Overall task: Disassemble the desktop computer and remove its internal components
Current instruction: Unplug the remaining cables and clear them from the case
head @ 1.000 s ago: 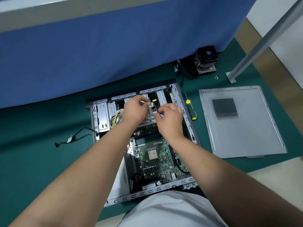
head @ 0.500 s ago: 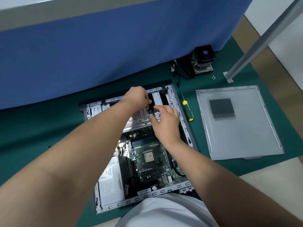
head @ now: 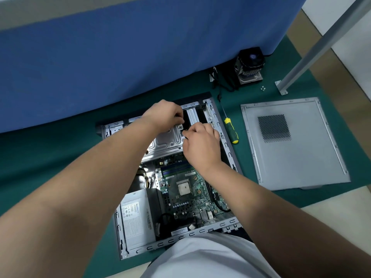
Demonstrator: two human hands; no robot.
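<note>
An open desktop case (head: 226,145) lies flat on a green mat. Inside it are a green motherboard (head: 184,189), a grey power supply (head: 136,217) at the near left, and a silver metal drive cage (head: 166,141) at the far end. My left hand (head: 166,115) curls its fingers over the cage's far right corner. My right hand (head: 200,141) rests at the cage's right edge with its fingertips curled in against it. What they pinch is hidden.
A yellow-and-black screwdriver (head: 230,130) lies just right of the case. The removed side panel (head: 291,143) lies further right. A CPU cooler (head: 249,67) with black cables and small screws (head: 263,88) sits by the blue partition (head: 120,57). A metal post (head: 321,43) stands at right.
My left hand has moved from the cage's middle to its far corner, and its forearm now covers the case's left side. My right hand has stayed at the cage's right edge.
</note>
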